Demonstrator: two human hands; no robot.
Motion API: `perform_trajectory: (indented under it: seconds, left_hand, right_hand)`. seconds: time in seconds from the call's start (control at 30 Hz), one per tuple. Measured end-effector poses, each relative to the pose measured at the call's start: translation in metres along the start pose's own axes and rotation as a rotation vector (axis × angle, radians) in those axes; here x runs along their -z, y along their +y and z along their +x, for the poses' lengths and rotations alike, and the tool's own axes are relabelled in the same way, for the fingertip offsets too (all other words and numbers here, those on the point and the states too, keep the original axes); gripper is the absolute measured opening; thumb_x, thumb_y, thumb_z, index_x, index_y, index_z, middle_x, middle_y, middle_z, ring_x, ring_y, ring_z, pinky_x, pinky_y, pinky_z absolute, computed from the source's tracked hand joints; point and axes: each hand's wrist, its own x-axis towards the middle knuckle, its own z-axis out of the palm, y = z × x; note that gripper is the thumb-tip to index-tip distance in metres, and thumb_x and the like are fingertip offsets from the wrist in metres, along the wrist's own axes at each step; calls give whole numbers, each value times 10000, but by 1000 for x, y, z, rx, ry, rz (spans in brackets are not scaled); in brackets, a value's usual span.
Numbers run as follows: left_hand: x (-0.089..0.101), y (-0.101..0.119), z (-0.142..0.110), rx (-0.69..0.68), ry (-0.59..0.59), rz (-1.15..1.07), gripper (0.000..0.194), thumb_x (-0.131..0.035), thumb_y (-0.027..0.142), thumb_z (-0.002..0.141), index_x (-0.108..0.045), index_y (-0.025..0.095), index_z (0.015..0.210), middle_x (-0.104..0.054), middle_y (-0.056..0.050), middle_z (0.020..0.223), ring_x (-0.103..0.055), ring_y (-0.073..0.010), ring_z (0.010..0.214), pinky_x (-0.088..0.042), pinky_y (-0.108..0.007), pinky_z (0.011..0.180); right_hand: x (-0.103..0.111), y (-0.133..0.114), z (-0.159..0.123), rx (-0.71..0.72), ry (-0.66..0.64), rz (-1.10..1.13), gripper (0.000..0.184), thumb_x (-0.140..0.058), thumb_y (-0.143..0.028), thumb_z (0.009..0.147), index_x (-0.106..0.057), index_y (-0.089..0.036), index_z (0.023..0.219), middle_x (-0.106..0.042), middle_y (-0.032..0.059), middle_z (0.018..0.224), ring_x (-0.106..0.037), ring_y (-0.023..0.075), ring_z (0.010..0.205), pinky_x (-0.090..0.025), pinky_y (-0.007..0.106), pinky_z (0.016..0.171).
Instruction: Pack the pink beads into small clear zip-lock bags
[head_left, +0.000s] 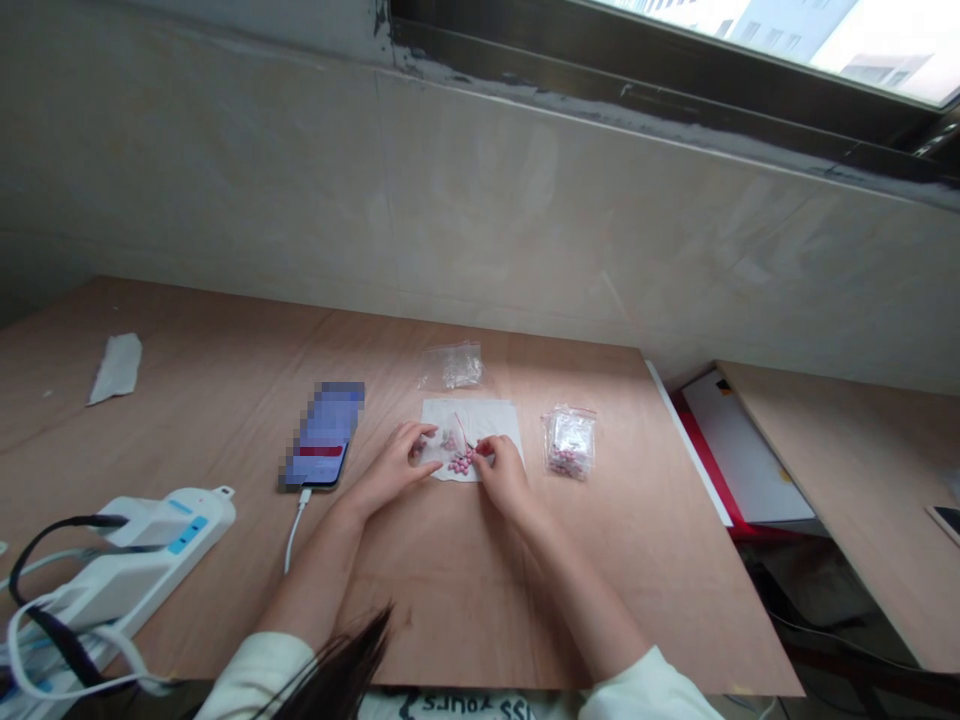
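Observation:
A white sheet of paper (495, 412) lies on the table between my hands. On it is a small cluster of round pink beads (460, 463), with a thin red line running up from them, a thread or a bag seal, I cannot tell which. My left hand (397, 465) rests at the paper's left edge, thumb and fingers apart, beside a blurred, pale pinkish see-through patch. My right hand (501, 470) is at the right of the beads, thumb and fingertips pinched together; what they hold is too small to make out.
Right of the paper lies a clear zip bag (570, 442) with pink beads inside. Another clear bag (461, 366) lies behind it. To the left are a phone (324, 440) on a white cable, a power strip (176, 540) with plugs, and a paper scrap (117, 368).

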Motion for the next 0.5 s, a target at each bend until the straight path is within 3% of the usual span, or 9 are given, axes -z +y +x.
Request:
perform_trajectory:
  seconds: [0.5]
  left_hand:
    - [-4, -1, -2, 25, 5, 5, 381, -589, 256, 658, -469, 177, 1011, -492, -53, 1002, -486, -179, 938, -395, -320, 834]
  right_hand:
    - [3, -7, 7, 7, -77, -110, 25, -499, -170, 674, -475, -166, 669, -508, 41, 730, -465, 153, 701, -361, 261, 628]
